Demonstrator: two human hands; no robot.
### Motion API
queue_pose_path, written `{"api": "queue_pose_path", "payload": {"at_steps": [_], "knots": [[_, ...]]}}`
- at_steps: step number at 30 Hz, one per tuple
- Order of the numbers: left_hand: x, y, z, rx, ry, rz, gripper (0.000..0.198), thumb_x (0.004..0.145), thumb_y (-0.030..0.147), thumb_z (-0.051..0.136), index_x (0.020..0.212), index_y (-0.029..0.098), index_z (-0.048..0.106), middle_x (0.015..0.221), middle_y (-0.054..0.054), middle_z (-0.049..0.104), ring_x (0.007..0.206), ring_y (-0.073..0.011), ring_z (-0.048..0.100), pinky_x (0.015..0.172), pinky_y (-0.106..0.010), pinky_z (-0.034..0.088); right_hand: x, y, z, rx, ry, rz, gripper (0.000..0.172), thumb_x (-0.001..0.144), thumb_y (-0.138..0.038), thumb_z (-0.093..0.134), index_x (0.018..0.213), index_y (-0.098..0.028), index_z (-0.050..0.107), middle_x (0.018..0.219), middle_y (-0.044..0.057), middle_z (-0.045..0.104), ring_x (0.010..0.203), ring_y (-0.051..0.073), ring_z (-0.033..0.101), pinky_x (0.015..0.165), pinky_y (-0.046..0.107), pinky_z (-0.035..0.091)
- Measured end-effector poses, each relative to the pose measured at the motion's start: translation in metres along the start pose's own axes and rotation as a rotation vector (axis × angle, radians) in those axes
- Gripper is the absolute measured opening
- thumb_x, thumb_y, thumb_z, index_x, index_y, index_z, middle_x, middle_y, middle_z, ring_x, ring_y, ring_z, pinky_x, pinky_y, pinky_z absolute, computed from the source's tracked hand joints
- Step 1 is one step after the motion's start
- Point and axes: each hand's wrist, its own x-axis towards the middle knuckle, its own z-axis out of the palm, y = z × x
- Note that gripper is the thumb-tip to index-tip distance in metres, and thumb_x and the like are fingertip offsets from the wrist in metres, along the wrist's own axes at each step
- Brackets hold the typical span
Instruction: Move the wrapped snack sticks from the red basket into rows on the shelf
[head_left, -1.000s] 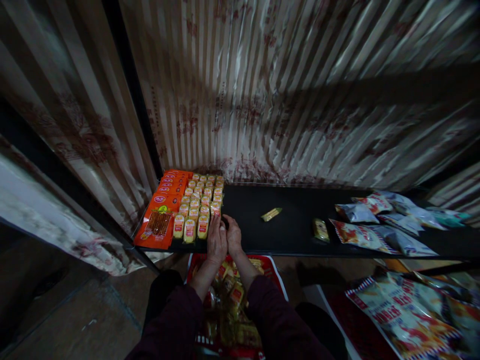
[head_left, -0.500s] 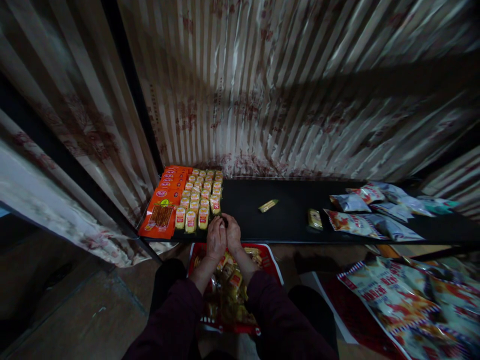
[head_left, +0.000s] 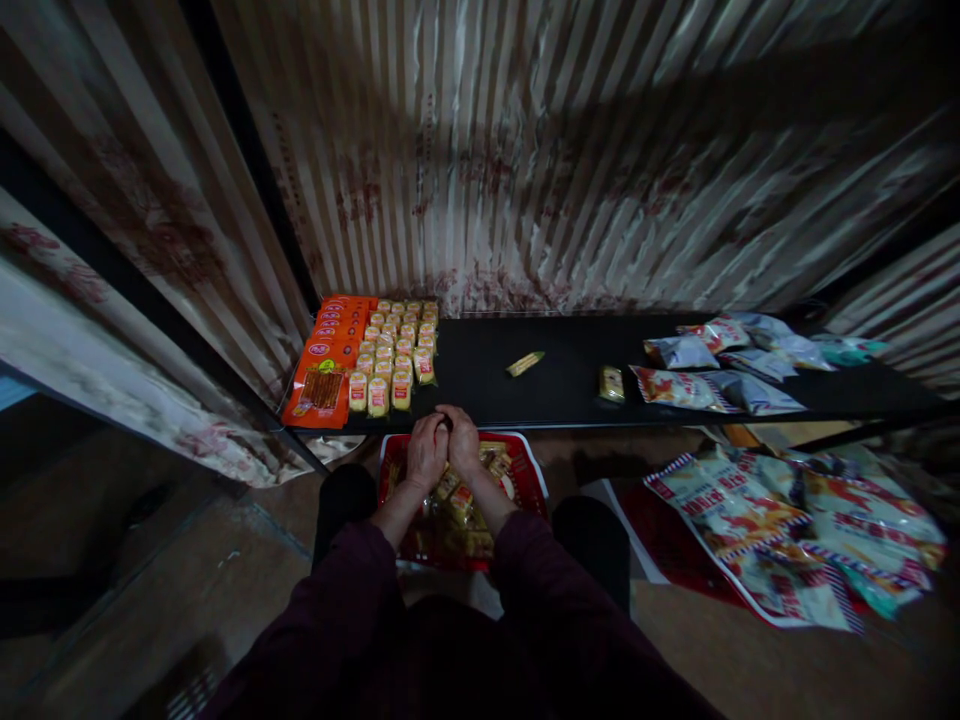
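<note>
My left hand (head_left: 426, 450) and my right hand (head_left: 462, 442) are pressed together, fingers curled, at the front edge of a low black shelf (head_left: 555, 395). What they pinch between them is too dark and small to name. Just beyond them lie rows of small yellow snack packets (head_left: 391, 358) and, to their left, a stack of orange packs (head_left: 330, 360). Under my hands, on my lap, a red bag (head_left: 521, 475) holds more yellow packets.
A loose yellow packet (head_left: 525, 363) and a second one (head_left: 611, 383) lie mid-shelf. Silver and red snack bags (head_left: 716, 365) fill the shelf's right end. More large snack bags (head_left: 780, 525) lie on the floor at right. A striped curtain (head_left: 525, 150) hangs behind the shelf.
My hands have drawn back from the packet rows to the shelf's front edge, still pressed together. The view has tilted down, so the shelf sits higher in frame.
</note>
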Motion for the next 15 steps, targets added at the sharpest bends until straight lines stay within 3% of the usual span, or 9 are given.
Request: {"api": "queue_pose_path", "payload": {"at_steps": [8, 12, 15], "knots": [[-0.031, 0.004, 0.002, 0.027, -0.072, 0.034, 0.037, 0.086, 0.022, 0.032, 0.110, 0.015, 0.059, 0.116, -0.013, 0.062, 0.112, -0.0205, 0.054, 0.103, -0.040, 0.040, -0.030, 0.000, -0.013, 0.017, -0.029, -0.018, 0.040, 0.072, -0.009, 0.041, 0.100, -0.019, 0.066, 0.105, 0.006, 0.065, 0.102, 0.018, 0.056, 0.095, 0.034, 0.042], [-0.048, 0.005, 0.007, 0.068, -0.197, -0.065, 0.038, 0.085, 0.020, 0.033, 0.111, 0.012, 0.059, 0.114, -0.014, 0.063, 0.109, -0.0210, 0.056, 0.102, -0.038, 0.040, -0.045, 0.005, -0.020, -0.016, -0.116, 0.092, 0.041, 0.071, -0.007, 0.038, 0.096, -0.021, 0.068, 0.092, 0.004, 0.067, 0.089, 0.017, 0.059, 0.085, 0.030, 0.047], [-0.062, 0.004, 0.017, 0.064, -0.329, -0.200, 0.035, 0.084, 0.018, 0.035, 0.107, 0.015, 0.062, 0.109, -0.012, 0.066, 0.104, -0.0202, 0.060, 0.098, -0.036, 0.043, -0.064, 0.020, -0.026, -0.177, -0.188, 0.188, 0.036, 0.073, -0.007, 0.042, 0.093, -0.020, 0.068, 0.089, 0.006, 0.068, 0.082, 0.017, 0.060, 0.081, 0.028, 0.047]]}}
